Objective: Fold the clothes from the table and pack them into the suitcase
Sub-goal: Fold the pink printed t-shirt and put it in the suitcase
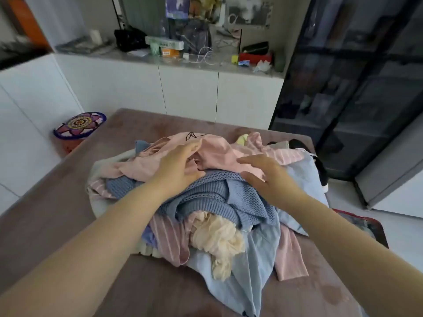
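My 2 hands are both out over the heap of clothes that lies in the middle of the brown tabletop. My left hand lies flat on the pink shirt at the top of the heap, with the fingers nearly straight and the thumb down by the edge of the blue knit sweater; it has hold of nothing. My right hand is spread wide, with the fingers apart and reaching toward the same pink shirt, the palm over the blue knit sweater. It grips nothing either, and I cannot tell whether it touches the cloth or hangs just above it.

Under the sweater a crumpled cream cloth spills toward me, with a pink striped garment to its left and a light blue shirt spread beneath both. None of the clothes are folded.

The suitcase, of which I see only a red rim and a dark inside, sits low past the right edge of the tabletop, behind my right forearm.

Beyond stand white cupboards, and to their right a dark glass-fronted cabinet.
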`<state>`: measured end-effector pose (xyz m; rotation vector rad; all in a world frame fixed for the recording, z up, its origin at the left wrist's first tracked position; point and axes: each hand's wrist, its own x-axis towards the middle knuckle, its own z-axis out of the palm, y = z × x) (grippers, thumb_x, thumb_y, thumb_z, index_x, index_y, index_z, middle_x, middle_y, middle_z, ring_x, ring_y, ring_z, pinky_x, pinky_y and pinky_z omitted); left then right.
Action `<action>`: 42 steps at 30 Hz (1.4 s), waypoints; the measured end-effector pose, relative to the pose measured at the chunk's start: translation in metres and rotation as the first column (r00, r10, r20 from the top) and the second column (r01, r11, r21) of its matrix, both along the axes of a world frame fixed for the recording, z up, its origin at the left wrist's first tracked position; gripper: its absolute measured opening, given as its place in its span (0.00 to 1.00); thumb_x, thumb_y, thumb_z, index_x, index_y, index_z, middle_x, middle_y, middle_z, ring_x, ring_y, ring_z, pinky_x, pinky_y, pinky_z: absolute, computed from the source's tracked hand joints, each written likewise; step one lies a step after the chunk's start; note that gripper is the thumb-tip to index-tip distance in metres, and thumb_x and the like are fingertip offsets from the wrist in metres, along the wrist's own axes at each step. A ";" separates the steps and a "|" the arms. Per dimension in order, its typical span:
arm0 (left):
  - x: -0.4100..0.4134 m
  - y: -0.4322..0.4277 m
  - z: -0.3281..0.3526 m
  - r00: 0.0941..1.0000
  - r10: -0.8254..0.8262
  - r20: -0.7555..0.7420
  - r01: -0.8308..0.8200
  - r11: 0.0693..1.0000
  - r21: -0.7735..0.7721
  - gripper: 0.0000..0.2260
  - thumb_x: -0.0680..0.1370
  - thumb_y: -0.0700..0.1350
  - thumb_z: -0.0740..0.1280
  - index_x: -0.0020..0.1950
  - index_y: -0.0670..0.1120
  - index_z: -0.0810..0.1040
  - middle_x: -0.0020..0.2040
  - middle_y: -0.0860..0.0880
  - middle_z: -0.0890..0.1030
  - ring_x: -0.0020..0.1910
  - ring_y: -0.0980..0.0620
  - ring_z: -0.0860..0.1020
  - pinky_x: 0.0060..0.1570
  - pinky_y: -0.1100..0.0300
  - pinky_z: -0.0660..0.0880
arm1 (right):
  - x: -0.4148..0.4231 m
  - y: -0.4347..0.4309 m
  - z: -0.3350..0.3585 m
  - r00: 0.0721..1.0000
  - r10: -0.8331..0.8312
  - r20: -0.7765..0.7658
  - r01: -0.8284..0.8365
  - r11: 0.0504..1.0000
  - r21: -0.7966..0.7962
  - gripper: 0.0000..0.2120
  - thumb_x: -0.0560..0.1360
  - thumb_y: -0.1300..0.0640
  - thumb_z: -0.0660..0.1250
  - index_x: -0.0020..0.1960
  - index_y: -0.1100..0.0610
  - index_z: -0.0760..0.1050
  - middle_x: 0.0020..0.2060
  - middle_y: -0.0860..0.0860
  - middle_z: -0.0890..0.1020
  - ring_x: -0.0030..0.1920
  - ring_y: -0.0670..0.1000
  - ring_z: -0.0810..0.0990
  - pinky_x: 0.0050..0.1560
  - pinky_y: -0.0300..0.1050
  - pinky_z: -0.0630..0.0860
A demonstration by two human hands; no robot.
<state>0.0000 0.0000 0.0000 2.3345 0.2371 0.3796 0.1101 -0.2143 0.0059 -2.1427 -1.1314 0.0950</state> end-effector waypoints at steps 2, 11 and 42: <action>0.008 0.005 0.000 0.992 0.100 -0.080 -0.096 0.994 0.050 0.33 0.71 0.44 0.73 0.73 0.50 0.63 0.68 0.50 0.69 0.60 0.55 0.72 0.61 0.58 0.70 | 0.011 0.019 -0.010 0.997 -0.054 0.048 0.056 0.997 -0.053 0.17 0.76 0.52 0.64 0.65 0.52 0.73 0.62 0.50 0.76 0.63 0.52 0.72 0.64 0.44 0.66; 0.008 0.031 -0.014 0.939 0.333 -0.088 -0.326 0.941 0.089 0.01 0.74 0.41 0.70 0.45 0.45 0.80 0.42 0.49 0.80 0.43 0.50 0.75 0.45 0.59 0.71 | 0.033 0.041 -0.035 0.960 -0.233 0.157 0.256 0.956 -0.141 0.09 0.77 0.54 0.65 0.49 0.58 0.79 0.45 0.54 0.81 0.46 0.57 0.78 0.46 0.47 0.71; -0.069 -0.114 -0.019 0.694 -0.385 -0.608 0.325 0.922 -0.211 0.16 0.74 0.43 0.70 0.61 0.52 0.74 0.44 0.55 0.75 0.37 0.59 0.75 0.41 0.64 0.73 | -0.023 -0.138 -0.023 0.966 -0.181 -0.182 0.116 0.940 -0.322 0.09 0.74 0.55 0.68 0.53 0.46 0.74 0.49 0.41 0.76 0.48 0.41 0.76 0.48 0.37 0.67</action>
